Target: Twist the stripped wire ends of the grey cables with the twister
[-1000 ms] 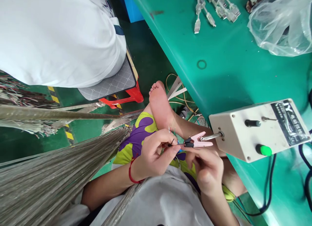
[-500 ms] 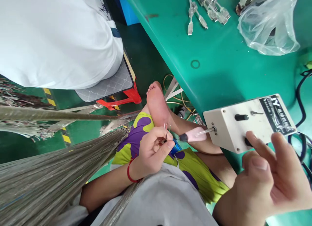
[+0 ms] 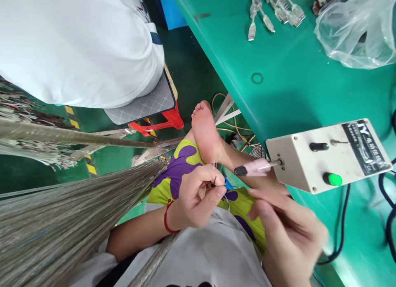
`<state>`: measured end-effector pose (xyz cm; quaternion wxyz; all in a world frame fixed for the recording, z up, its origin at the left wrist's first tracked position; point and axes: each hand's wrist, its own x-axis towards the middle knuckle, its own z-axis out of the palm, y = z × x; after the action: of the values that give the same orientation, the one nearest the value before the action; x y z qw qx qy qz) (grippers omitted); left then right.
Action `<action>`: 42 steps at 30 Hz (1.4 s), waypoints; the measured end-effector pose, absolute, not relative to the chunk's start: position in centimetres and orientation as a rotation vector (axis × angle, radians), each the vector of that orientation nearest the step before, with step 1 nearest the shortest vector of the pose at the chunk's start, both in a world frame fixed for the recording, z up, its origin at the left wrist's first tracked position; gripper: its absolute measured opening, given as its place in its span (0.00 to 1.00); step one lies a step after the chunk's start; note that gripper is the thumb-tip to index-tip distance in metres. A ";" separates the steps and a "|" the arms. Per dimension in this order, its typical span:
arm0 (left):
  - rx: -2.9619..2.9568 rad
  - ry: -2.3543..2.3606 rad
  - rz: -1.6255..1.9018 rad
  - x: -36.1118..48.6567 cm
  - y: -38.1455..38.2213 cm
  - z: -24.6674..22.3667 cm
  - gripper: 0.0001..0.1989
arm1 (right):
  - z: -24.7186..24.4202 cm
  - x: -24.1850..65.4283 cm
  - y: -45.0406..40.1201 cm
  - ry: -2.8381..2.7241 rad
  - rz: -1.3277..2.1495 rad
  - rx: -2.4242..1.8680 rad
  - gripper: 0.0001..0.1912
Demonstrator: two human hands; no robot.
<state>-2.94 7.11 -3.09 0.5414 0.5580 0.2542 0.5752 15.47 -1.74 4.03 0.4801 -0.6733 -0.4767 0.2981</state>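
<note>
My left hand (image 3: pixel 201 194) is closed in a pinch over my lap, gripping the end of a cable with thin coloured wires (image 3: pixel 214 168) fanning out past the fingertips. A dark strand sticks out toward the right. My right hand (image 3: pixel 287 233), slightly blurred, hangs in the air to the right of it. Its thumb and forefinger are apart, with nothing visible between them. Above the right hand, a white motor box (image 3: pixel 328 155) sits on the table edge, its green button (image 3: pixel 334 179) showing. From its shaft points a pinkish attachment with a black tip (image 3: pixel 253 168), near my left fingertips.
On the green table (image 3: pixel 278 97) lie clear USB cables (image 3: pixel 258 14), a dark ring and a plastic bag (image 3: pixel 355 35). A bundle of grey cables (image 3: pixel 77 221) hangs at left. A person in a white shirt (image 3: pixel 86 43) sits on a red stool (image 3: pixel 168 121) nearby.
My right hand has left the box's button and moved left toward my left hand. The button, hidden before, now shows green. My left hand keeps its pinch on the wires. The view has shifted slightly.
</note>
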 end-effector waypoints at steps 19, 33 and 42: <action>1.626 0.568 1.395 -3.6 7.4 -2.1 0.04 | 1.2 12.9 0.3 -0.726 1.314 -1.243 0.04; 1.455 0.682 1.367 -3.1 7.5 -3.0 0.06 | 0.4 13.1 4.3 -0.636 1.040 -1.345 0.26; 1.400 0.731 1.391 -2.4 8.0 -3.3 0.07 | -0.8 12.9 3.8 -0.612 1.049 -1.238 0.21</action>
<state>-2.45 7.97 -3.27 0.4959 0.5777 0.3015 0.5739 12.94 3.76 -0.83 0.6470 -0.5445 -0.2691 0.4610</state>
